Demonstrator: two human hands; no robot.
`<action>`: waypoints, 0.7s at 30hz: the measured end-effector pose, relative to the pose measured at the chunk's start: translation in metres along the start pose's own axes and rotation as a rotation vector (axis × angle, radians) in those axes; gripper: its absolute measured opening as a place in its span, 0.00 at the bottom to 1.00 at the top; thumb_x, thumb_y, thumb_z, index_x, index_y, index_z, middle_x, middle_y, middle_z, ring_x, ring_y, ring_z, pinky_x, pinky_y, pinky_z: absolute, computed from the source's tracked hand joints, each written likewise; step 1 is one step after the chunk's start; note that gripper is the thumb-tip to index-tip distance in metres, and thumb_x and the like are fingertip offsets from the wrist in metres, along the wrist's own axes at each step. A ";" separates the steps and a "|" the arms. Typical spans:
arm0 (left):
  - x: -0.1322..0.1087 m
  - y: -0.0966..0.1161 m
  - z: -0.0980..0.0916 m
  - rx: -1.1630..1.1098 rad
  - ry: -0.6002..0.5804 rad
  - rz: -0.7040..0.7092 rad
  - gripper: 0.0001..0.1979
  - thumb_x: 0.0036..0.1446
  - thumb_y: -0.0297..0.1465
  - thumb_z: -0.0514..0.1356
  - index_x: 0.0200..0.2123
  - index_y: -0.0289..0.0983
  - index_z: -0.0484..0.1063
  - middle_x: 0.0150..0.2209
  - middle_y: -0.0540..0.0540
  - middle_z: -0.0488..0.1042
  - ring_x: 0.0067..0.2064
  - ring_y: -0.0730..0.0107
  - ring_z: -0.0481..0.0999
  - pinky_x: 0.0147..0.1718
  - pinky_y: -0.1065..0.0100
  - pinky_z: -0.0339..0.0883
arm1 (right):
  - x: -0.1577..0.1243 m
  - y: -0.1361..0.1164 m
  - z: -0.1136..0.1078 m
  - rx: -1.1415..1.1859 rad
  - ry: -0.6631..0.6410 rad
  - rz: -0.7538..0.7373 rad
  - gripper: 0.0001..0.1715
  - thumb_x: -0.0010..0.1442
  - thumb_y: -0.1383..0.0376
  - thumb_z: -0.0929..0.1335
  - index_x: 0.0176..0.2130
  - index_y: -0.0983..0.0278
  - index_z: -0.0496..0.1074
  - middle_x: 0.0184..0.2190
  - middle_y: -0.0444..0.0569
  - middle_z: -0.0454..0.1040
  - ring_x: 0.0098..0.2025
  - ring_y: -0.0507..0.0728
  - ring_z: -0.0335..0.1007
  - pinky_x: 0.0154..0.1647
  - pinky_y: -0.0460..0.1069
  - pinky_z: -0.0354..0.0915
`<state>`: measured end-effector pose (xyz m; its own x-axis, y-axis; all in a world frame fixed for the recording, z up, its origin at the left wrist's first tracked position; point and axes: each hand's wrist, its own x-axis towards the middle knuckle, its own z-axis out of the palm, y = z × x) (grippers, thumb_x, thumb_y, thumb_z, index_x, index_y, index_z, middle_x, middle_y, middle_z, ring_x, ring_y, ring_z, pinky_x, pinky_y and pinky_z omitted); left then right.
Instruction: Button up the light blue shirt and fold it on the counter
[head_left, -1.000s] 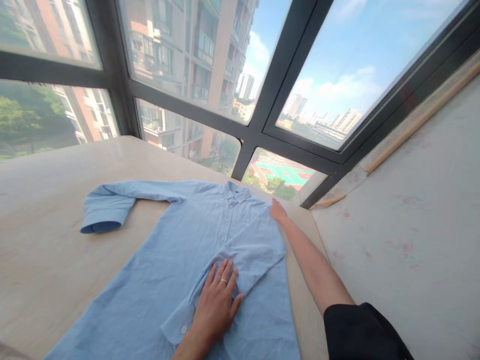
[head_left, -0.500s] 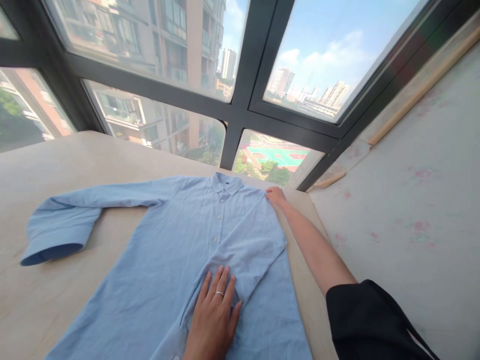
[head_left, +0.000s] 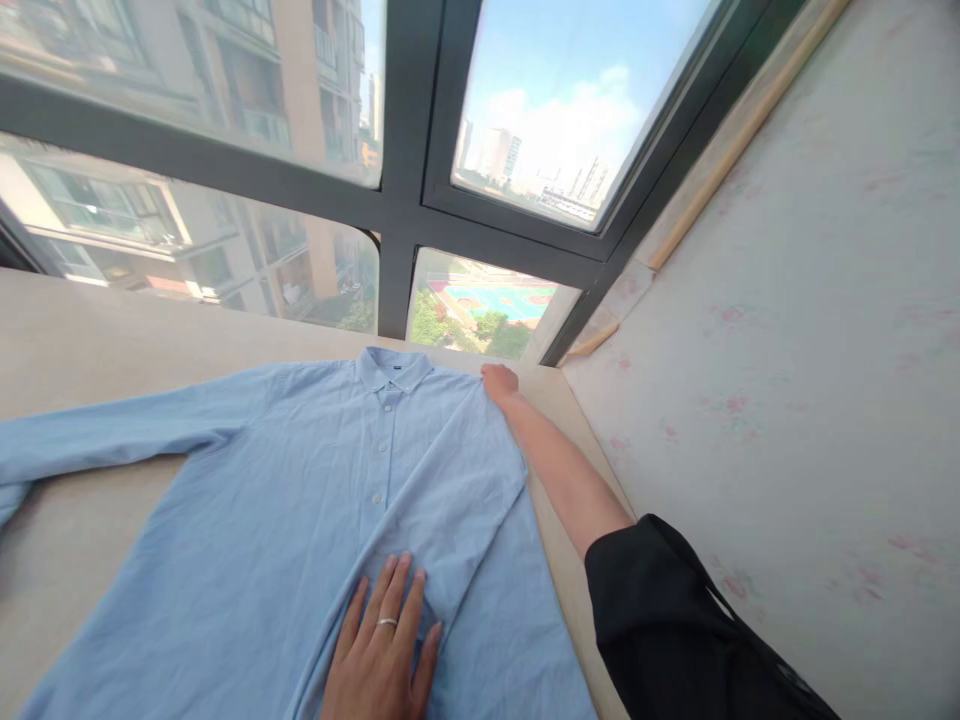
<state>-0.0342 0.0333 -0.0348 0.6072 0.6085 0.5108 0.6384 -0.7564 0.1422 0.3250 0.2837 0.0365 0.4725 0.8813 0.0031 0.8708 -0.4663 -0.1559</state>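
A light blue button-up shirt [head_left: 285, 510] lies face up on a pale stone ledge [head_left: 90, 330]. Its right sleeve is folded across the chest, and its left sleeve stretches out toward the left edge of view. My left hand [head_left: 382, 650], with a ring on one finger, rests flat with fingers spread on the folded sleeve near the bottom of view. My right hand [head_left: 499, 382] reaches far forward to the shirt's shoulder beside the collar. Its fingers look curled at the fabric edge, and I cannot see whether they grip it.
A large window with dark frames [head_left: 409, 215] rises just behind the ledge. A wall with faint pink flowers [head_left: 787, 380] stands close on the right. My black sleeve [head_left: 675, 630] covers my right upper arm.
The view has swung to the right, so the shirt sits further left and the outstretched sleeve's cuff has left the frame. Both hands keep their places on the shirt.
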 end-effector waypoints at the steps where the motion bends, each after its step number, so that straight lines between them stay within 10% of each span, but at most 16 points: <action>1: 0.001 -0.001 0.000 0.025 0.025 0.022 0.26 0.62 0.40 0.54 0.62 0.40 0.65 0.63 0.41 0.66 0.61 0.54 0.69 0.57 0.51 0.66 | -0.001 0.001 -0.001 0.007 0.001 0.004 0.17 0.63 0.69 0.62 0.46 0.59 0.77 0.50 0.54 0.76 0.54 0.60 0.71 0.51 0.52 0.64; 6: 0.006 0.001 -0.008 0.084 0.047 0.054 0.24 0.64 0.41 0.51 0.58 0.35 0.67 0.61 0.38 0.69 0.61 0.55 0.69 0.58 0.51 0.62 | -0.014 0.013 -0.007 0.108 -0.077 0.028 0.18 0.66 0.59 0.62 0.49 0.62 0.73 0.51 0.57 0.75 0.53 0.62 0.72 0.48 0.51 0.66; 10: 0.008 0.004 -0.012 0.054 0.017 0.021 0.22 0.65 0.39 0.51 0.57 0.33 0.68 0.61 0.37 0.69 0.61 0.53 0.68 0.59 0.49 0.60 | -0.030 0.023 -0.010 0.221 -0.311 0.055 0.24 0.60 0.50 0.68 0.42 0.69 0.74 0.33 0.58 0.79 0.34 0.61 0.77 0.33 0.49 0.69; 21: 0.009 0.007 -0.014 0.005 -0.063 -0.028 0.23 0.65 0.40 0.52 0.57 0.33 0.69 0.61 0.37 0.68 0.63 0.52 0.66 0.61 0.48 0.59 | -0.076 0.048 -0.040 0.504 -0.776 0.106 0.21 0.53 0.53 0.76 0.29 0.66 0.68 0.24 0.45 0.73 0.24 0.49 0.70 0.22 0.42 0.61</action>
<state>-0.0312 0.0298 -0.0173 0.6172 0.6437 0.4525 0.6580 -0.7375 0.1518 0.3366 0.1916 0.0687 0.1644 0.7251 -0.6687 0.5804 -0.6192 -0.5288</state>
